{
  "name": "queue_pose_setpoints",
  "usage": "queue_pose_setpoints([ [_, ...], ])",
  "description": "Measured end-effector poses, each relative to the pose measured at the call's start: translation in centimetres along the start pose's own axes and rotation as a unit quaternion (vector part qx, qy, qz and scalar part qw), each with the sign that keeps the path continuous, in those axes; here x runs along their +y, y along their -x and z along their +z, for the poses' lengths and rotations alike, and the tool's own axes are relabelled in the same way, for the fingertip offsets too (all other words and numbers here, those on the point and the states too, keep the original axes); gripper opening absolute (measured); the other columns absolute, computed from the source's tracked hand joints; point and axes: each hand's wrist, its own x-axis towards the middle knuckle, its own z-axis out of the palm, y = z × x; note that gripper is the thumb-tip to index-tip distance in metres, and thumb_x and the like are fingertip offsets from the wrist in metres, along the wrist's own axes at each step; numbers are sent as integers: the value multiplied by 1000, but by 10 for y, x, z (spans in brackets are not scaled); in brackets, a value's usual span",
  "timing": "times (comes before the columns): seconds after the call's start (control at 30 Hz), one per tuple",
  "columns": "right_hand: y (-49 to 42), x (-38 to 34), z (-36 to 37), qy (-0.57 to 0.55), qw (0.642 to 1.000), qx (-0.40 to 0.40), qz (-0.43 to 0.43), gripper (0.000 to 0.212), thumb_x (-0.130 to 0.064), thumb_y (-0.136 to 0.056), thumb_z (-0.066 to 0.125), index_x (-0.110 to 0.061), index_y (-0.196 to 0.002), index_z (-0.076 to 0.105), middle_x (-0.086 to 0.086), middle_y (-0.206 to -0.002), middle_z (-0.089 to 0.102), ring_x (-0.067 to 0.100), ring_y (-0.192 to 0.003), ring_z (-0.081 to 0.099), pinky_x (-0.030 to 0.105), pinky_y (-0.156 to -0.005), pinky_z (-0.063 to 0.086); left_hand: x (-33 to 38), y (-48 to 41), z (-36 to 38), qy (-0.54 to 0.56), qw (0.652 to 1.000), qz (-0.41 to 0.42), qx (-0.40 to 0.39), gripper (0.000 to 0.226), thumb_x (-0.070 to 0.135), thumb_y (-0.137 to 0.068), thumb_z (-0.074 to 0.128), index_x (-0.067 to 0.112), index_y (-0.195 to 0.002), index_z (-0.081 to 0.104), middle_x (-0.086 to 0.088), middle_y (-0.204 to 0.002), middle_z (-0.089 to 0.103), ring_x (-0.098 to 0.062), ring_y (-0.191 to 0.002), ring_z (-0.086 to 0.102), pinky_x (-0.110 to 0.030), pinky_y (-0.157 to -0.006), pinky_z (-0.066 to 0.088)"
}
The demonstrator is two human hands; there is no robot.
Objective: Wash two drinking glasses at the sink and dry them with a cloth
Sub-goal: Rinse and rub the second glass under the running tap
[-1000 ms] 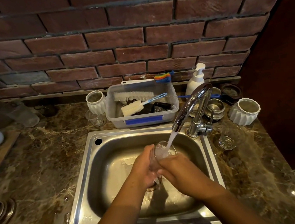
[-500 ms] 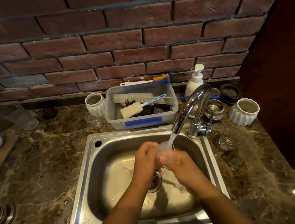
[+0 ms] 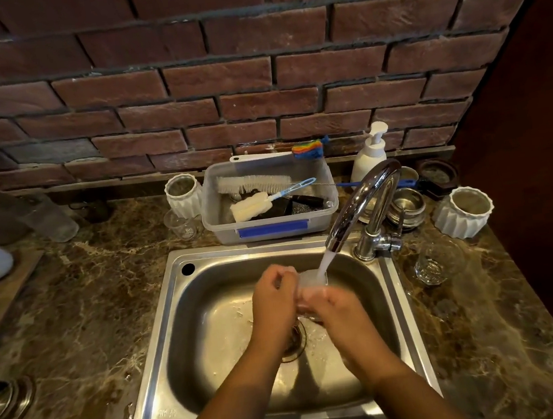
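The only lettering in sight is a faint mark stamped into the front left rim of the sink (image 3: 157, 353), too small to read, and the strip of blue tape (image 3: 272, 228) on the clear plastic tub (image 3: 222, 229) behind the basin carries no writing that can be made out. The sink is brushed stainless steel with rounded corners, set into a glossy, brown, marble-veined bench (image 3: 82, 300) below a rough red brick wall (image 3: 252, 74). A curved chrome tap (image 3: 367, 199) pours a white stream of water (image 3: 326, 262) onto the glass (image 3: 310, 279), which is held over the middle of the basin, above the drain. The left hand (image 3: 273, 299) has its fingers curled against the glass's left side near the rim, and the right hand (image 3: 334, 309) wraps round its lower part. The glass is clear and blurred; it seems to stand roughly upright with its mouth towards the stream, though its exact tilt cannot be told. The second glass (image 3: 433, 265), short and clear with a thick base, stands upright on the bench just right of the tap. A white pump bottle (image 3: 367, 159) and two white ribbed pots (image 3: 183, 194) flank the tub, which holds a bristle brush (image 3: 253, 182).
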Motion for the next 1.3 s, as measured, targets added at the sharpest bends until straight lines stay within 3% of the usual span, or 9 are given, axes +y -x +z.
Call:
queue_pose_setpoints([
  [0.1,-4,2,0,-309,939,-5,148,28,-25,-102,51,-7,-113,71,17,-103,76,29,-94,74,49,-88,57,-3,4,-8,-150,972,176,-34,10,27,-94,54,30,-88,60,6,-89,62,-7,-81,60,-15,-64,47],
  [0.2,-7,3,-6,-345,926,-49,143,30,-22,-102,50,-5,-119,67,23,-114,73,34,-103,73,51,-89,55,-7,3,-13,-178,957,224,-48,9,25,-96,52,24,-95,61,4,-95,61,-9,-87,59,-22,-72,49],
  [0.37,-9,-5,-9,72,994,-43,-65,27,-16,-102,50,-10,-97,76,11,-94,77,26,-94,72,49,-92,54,-1,4,-8,31,995,-75,-63,21,31,-103,51,19,-103,68,-9,-99,73,-25,-89,71,-39,-71,58],
  [0.5,-6,-12,-20,308,919,-131,-209,21,-19,-100,55,-17,-101,77,0,-95,77,16,-90,69,43,-85,53,6,-4,-19,288,885,-338,-138,36,35,-93,66,4,-109,72,-14,-96,70,-18,-64,64,-28,-52,50],
  [0.63,-6,-10,-22,483,816,-150,-278,21,-33,-100,53,-29,-111,71,-8,-107,73,10,-101,61,37,-95,46,15,-5,-23,302,859,-368,-190,24,25,-73,75,2,-81,73,-14,-78,70,-18,-47,61,-24,-37,48],
  [0.87,-5,-7,2,53,996,-11,-69,26,-18,-101,53,-12,-96,77,7,-91,79,20,-92,74,43,-90,58,8,-5,-4,48,994,-92,-21,22,28,-102,49,15,-94,64,-11,-89,69,-22,-79,64,-31,-64,50],
  [1.07,-15,-7,-9,-413,884,-32,218,31,-23,-103,47,-6,-118,69,21,-116,73,35,-113,68,53,-91,54,6,-5,-10,-245,946,210,-44,8,25,-99,55,26,-94,60,9,-94,59,-1,-85,57,-11,-68,44],
  [1.17,-19,-5,-11,-348,918,-39,188,32,-22,-103,47,-5,-120,68,21,-115,73,33,-106,72,52,-92,54,6,-6,-11,-190,961,191,-66,10,24,-102,53,23,-96,61,5,-95,62,-8,-89,61,-21,-74,51],
  [1.3,-13,-14,-8,17,1000,-2,-25,27,-24,-101,53,-10,-101,75,10,-93,78,24,-92,73,50,-94,55,12,-9,-5,-46,995,-56,-75,20,29,-103,48,21,-94,64,-4,-90,66,-18,-74,62,-27,-54,50],
])
